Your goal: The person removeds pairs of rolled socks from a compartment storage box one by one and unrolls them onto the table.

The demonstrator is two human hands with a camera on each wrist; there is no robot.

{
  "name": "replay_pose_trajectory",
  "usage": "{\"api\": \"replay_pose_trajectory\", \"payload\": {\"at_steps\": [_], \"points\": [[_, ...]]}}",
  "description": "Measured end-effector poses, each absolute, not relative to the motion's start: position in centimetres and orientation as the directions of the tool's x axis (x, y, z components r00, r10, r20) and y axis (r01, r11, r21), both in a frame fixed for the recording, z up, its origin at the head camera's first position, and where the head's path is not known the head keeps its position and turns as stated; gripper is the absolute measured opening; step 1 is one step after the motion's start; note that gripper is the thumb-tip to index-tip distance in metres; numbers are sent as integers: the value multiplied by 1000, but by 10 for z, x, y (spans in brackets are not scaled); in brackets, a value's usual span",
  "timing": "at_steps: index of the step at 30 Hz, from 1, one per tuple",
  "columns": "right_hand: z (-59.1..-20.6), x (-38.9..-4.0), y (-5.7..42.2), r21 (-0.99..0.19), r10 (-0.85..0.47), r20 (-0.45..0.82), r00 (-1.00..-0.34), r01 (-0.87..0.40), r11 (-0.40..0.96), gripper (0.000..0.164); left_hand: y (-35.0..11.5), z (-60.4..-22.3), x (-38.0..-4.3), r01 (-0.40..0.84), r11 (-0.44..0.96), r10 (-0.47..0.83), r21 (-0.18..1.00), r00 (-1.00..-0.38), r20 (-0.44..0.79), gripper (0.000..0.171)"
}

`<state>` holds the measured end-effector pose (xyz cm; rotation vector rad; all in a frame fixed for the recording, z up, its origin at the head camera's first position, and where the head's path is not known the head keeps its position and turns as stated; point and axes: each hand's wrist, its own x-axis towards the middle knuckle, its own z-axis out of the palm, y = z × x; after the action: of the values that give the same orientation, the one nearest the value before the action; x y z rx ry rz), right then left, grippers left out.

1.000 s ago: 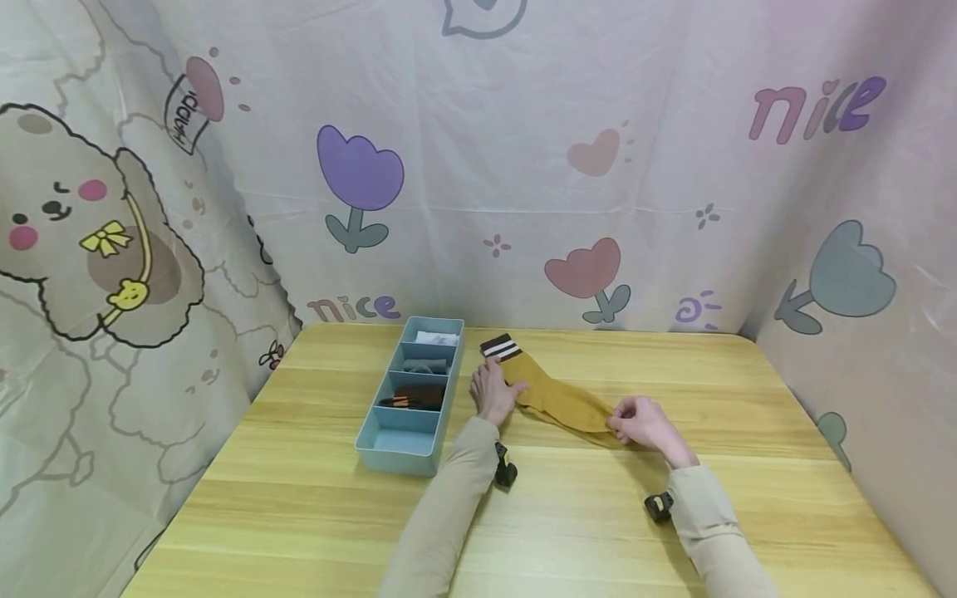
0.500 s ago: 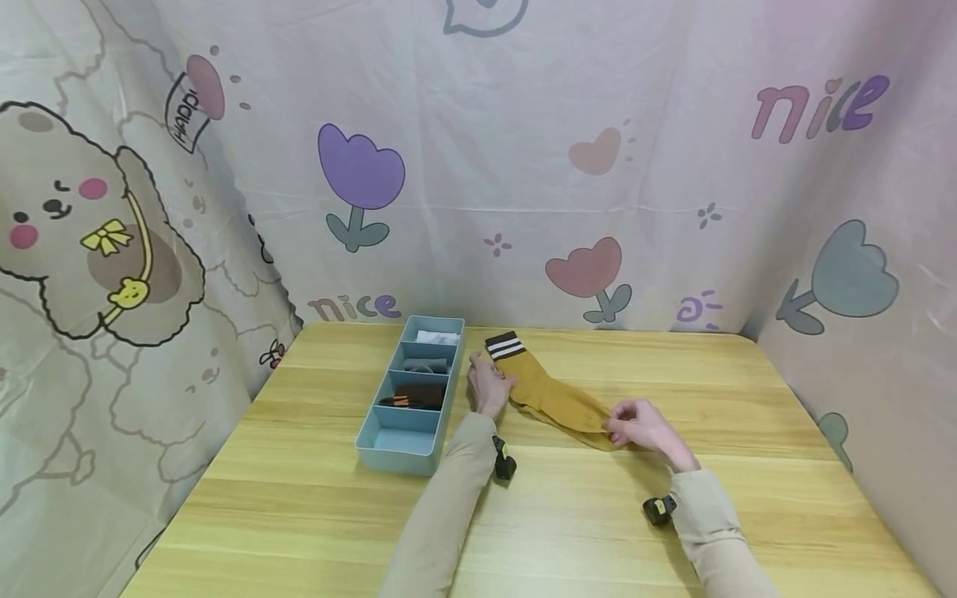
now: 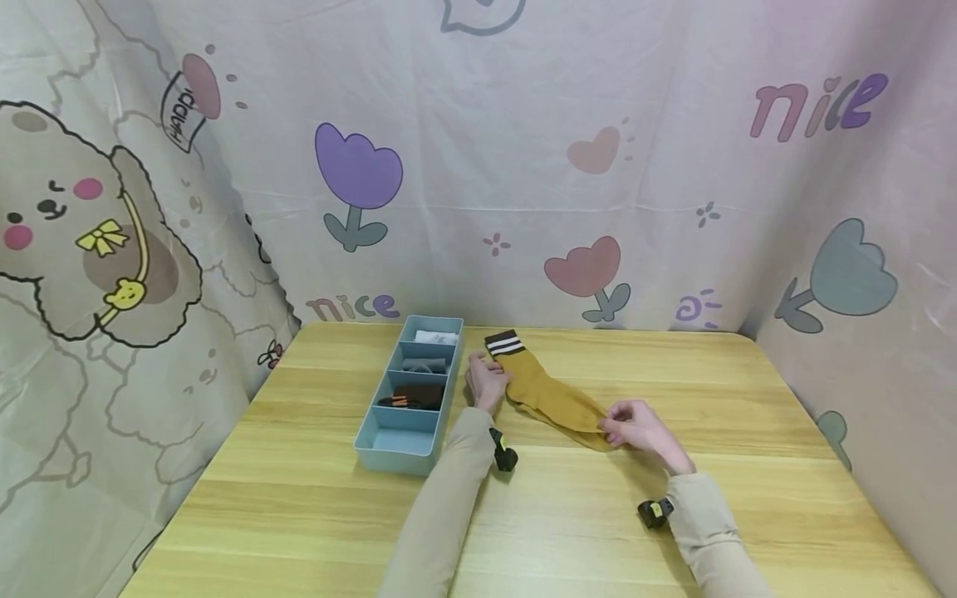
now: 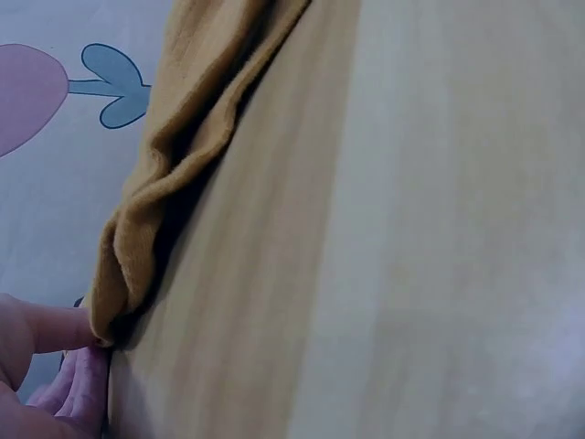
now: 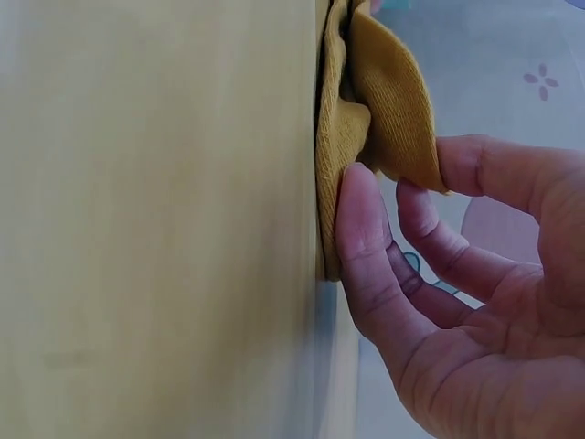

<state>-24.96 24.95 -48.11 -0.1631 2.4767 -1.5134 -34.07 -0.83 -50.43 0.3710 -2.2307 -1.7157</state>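
A mustard-yellow sock point(image 3: 557, 399) with a dark, white-striped cuff lies slantwise on the table, its cuff at the back left. Two layers of its yellow fabric show apart at the toe end point(image 5: 393, 101). My left hand point(image 3: 487, 384) is at the sock's left edge just below the cuff, thumb and fingertips pinching the edge; in the left wrist view only part of this hand point(image 4: 50, 357) shows. At the toe, my right hand point(image 3: 635, 425) pinches the upper layer. Its thumb point(image 5: 366, 215) sits between the layers while the forefinger touches the outer side.
Left of the sock stands a blue divided box point(image 3: 398, 463). Its compartments hold a white folded piece point(image 3: 436, 337), a grey one point(image 3: 424, 365) and a dark brown one with orange stripes point(image 3: 419, 396); the front compartment is bare. A printed curtain point(image 3: 478, 166) hangs behind the wooden table point(image 3: 314, 498).
My left hand has slid left off the sock's top to its edge, its fingers drawing in. The cuff has shifted slightly right. My right hand keeps hold of the toe, moving slightly left.
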Motion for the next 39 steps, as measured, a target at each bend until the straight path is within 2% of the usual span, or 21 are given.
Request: {"api": "replay_pose_trajectory", "payload": {"at_steps": [4, 7, 13, 23, 30, 39], "points": [[-483, -250, 247, -896, -226, -133, -965, 20, 444, 18, -7, -501, -344, -33, 271, -344, 962, -937, 64, 45], [-485, -250, 245, -903, -229, -136, -964, 26, 429, 20, -7, -501, -346, -39, 331, -283, 943, -957, 60, 40], [-484, -251, 242, -917, -229, -149, -962, 48, 397, 33, -9, -501, -349, -5, 410, -168, 912, -983, 70, 51], [-485, -249, 241, -940, -231, -156, -960, 72, 335, 22, -12, -501, -354, 21, 433, -70, 901, -996, 57, 63], [-487, -248, 241, -959, -254, -184, -950, 117, 256, 26, -15, -500, -353, 112, 432, 46, 895, -994, 102, 71], [-485, -245, 241, -977, -160, -128, -979, 97, 188, 32, -12, -491, -353, 88, 411, 92, 907, -994, 54, 80]]}}
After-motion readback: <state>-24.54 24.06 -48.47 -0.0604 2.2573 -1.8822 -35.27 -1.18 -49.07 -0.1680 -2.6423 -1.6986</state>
